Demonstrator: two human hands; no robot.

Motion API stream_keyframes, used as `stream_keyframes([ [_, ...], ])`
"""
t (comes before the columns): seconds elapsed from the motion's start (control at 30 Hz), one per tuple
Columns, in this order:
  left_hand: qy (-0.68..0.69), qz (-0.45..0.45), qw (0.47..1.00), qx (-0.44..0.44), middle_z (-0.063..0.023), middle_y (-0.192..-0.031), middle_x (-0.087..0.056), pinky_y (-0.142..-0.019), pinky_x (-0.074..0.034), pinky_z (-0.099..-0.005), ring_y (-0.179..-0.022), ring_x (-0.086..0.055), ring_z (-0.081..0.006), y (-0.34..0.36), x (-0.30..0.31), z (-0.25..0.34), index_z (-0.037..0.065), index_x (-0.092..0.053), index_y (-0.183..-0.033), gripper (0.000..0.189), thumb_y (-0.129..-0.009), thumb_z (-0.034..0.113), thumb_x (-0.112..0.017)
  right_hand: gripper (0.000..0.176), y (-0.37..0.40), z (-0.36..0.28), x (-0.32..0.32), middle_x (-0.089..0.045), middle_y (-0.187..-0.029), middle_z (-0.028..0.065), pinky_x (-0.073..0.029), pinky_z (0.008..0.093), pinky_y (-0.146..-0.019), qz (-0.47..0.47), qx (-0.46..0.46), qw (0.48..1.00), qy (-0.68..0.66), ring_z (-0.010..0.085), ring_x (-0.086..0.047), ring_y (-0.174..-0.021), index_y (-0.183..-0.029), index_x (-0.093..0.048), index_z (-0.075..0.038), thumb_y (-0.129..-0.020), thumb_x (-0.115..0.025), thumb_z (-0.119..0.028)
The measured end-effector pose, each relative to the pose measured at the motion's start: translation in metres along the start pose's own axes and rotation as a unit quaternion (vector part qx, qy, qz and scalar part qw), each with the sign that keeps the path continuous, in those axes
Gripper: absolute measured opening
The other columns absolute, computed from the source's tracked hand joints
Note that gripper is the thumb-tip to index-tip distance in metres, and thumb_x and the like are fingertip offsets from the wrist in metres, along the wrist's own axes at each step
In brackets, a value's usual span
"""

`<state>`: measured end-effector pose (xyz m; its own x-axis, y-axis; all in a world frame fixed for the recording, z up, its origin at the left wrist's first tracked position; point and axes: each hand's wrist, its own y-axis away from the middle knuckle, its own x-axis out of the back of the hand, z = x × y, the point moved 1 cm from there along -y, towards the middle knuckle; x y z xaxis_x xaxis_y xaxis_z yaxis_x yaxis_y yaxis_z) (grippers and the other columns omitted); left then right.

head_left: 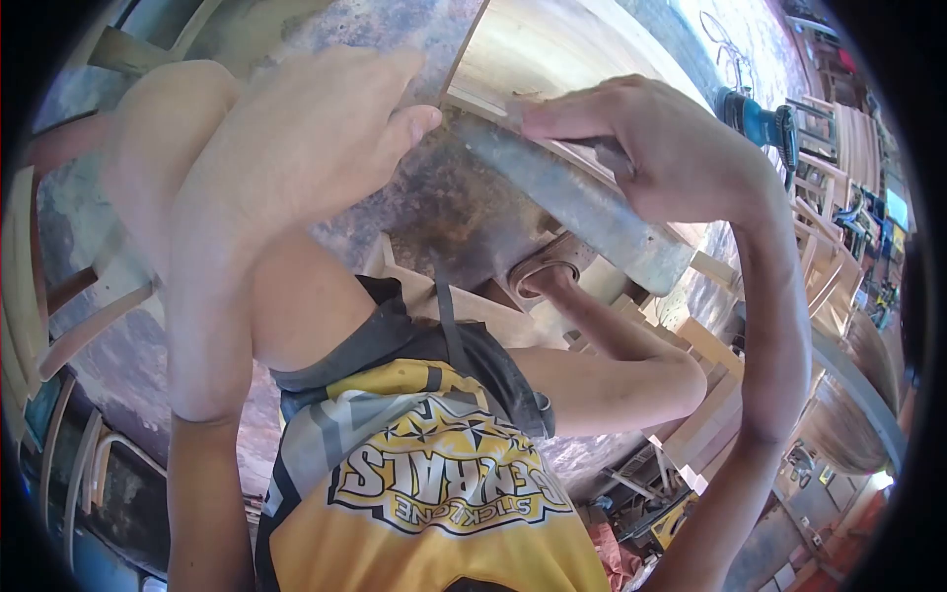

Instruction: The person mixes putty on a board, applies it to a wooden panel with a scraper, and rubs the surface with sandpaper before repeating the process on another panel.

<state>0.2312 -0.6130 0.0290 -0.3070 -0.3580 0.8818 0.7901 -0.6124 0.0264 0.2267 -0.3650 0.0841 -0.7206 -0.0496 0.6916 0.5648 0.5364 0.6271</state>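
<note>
My left hand [316, 138] hangs over my bent knee with the thumb stretched out to the right. Its other fingers are smeared by motion, and nothing shows between them and the thumb. At the edge of a pale wooden panel [562, 54], my right hand [641, 143] has its fingers curled and pressed together, with the fingertips right at the panel's near edge. What they hold, if anything, I cannot make out. Below the right hand, a flat grey strip [582, 207] runs slantwise along the panel and widens toward the lower right.
A blue power tool [760, 123] stands beyond my right wrist. Stacked wooden parts [829, 197] fill the right side, with wood offcuts [700, 395] beside my leg. Curved wooden pieces [94, 331] lie at left. My sandalled foot [547, 271] rests on the stained floor [444, 197].
</note>
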Motion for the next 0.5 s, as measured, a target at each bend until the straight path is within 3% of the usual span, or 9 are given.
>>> stream_keyframes([
  [0.17, 0.014, 0.005, 1.000, 0.008, -0.0219, -0.088, -0.068, -0.079, -0.049, -0.0534, -0.089, -0.064, -0.0423, -0.001, 0.001, -0.003, 0.000, -0.063, -0.097, 0.027, -0.093, 0.027, -0.060, 0.065, 0.010, 0.003, 0.006, -0.065, -0.126, 0.0173, -0.044, 0.0426, -0.106, -0.068, -0.015, 0.998, 0.007, 0.0350, -0.058, -0.121, -0.122, -0.067, -0.002, -0.062, -0.048, 0.015],
  [0.27, 0.007, 0.038, 0.999, -0.006, -0.0222, -0.089, -0.068, -0.080, -0.048, -0.0534, -0.089, -0.064, -0.0428, 0.001, 0.000, -0.003, 0.000, -0.063, -0.098, 0.027, -0.093, 0.026, -0.060, 0.064, 0.012, 0.005, 0.008, -0.065, -0.126, 0.0176, -0.044, 0.0433, -0.107, -0.016, 0.052, 0.998, 0.007, 0.0347, -0.059, -0.120, -0.121, -0.066, -0.001, -0.063, -0.045, 0.015],
  [0.33, 0.012, 0.041, 0.999, -0.016, -0.0222, -0.089, -0.068, -0.080, -0.048, -0.0532, -0.090, -0.064, -0.0428, 0.000, -0.002, -0.005, 0.000, -0.063, -0.099, 0.028, -0.093, 0.027, -0.060, 0.064, 0.008, 0.003, 0.012, -0.064, -0.127, 0.0181, -0.044, 0.0433, -0.107, 0.087, 0.068, 0.994, 0.020, 0.0346, -0.058, -0.121, -0.122, -0.065, 0.000, -0.065, -0.043, 0.015],
  [0.43, 0.018, 0.032, 0.999, -0.032, -0.0220, -0.091, -0.068, -0.080, -0.048, -0.0530, -0.091, -0.063, -0.0427, -0.002, -0.005, -0.003, 0.000, -0.063, -0.100, 0.028, -0.093, 0.027, -0.059, 0.065, -0.009, 0.020, 0.003, -0.063, -0.128, 0.0185, -0.043, 0.0424, -0.108, 0.090, 0.058, 0.992, 0.072, 0.0351, -0.058, -0.121, -0.125, -0.063, 0.000, -0.065, -0.041, 0.015],
  [0.5, 0.023, 0.026, 0.999, -0.031, -0.0218, -0.092, -0.068, -0.081, -0.047, -0.0529, -0.092, -0.063, -0.0426, -0.004, -0.005, -0.002, 0.000, -0.063, -0.101, 0.028, -0.094, 0.027, -0.059, 0.067, -0.007, 0.009, 0.002, -0.063, -0.128, 0.0185, -0.044, 0.0416, -0.108, 0.101, 0.099, 0.989, 0.038, 0.0361, -0.057, -0.121, -0.126, -0.062, 0.000, -0.064, -0.043, 0.015],
])
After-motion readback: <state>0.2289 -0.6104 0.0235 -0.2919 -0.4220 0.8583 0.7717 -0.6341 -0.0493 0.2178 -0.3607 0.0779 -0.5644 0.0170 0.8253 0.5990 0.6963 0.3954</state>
